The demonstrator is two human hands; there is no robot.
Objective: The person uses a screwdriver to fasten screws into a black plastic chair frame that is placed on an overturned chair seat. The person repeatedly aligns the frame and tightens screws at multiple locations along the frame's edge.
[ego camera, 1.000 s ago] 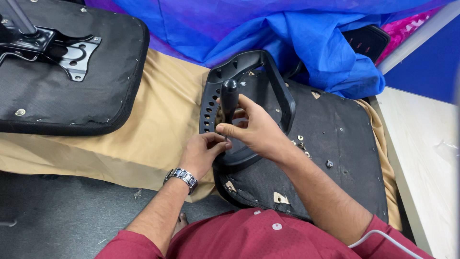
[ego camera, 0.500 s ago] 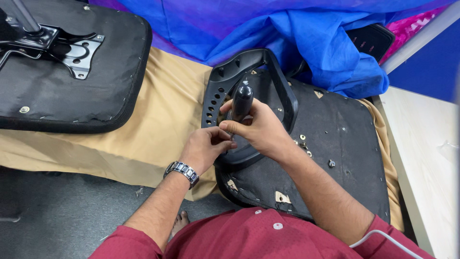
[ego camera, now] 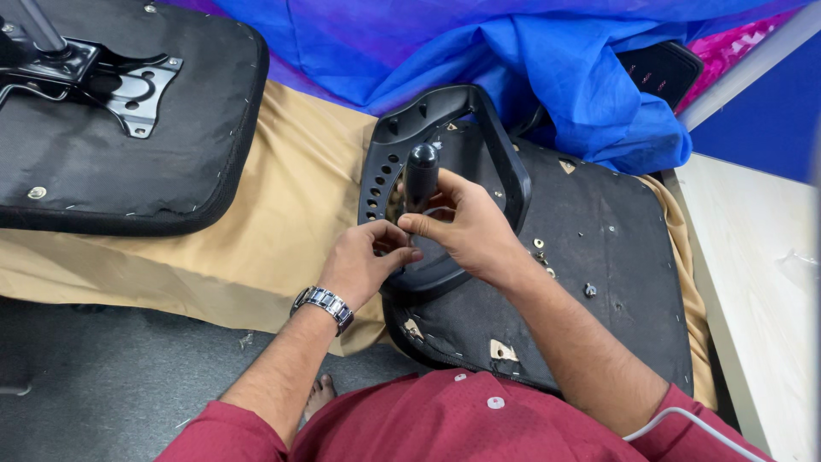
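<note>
An upturned black chair seat lies on a tan cloth, with a black plastic armrest loop standing against its left edge. My right hand grips the black handle of a screwdriver, held upright over the armrest's base. My left hand, a metal watch on its wrist, pinches at the armrest base just below the tool; what its fingertips hold is hidden. Loose screws sit on the seat's underside.
A second upturned chair seat with a metal bracket lies at the upper left. Blue fabric is heaped behind. A pale table top runs along the right, grey floor lies at the lower left.
The screwdriver handle has shifted slightly up and right in my right hand. My left hand's fingers have drawn closer to the tool at the armrest base.
</note>
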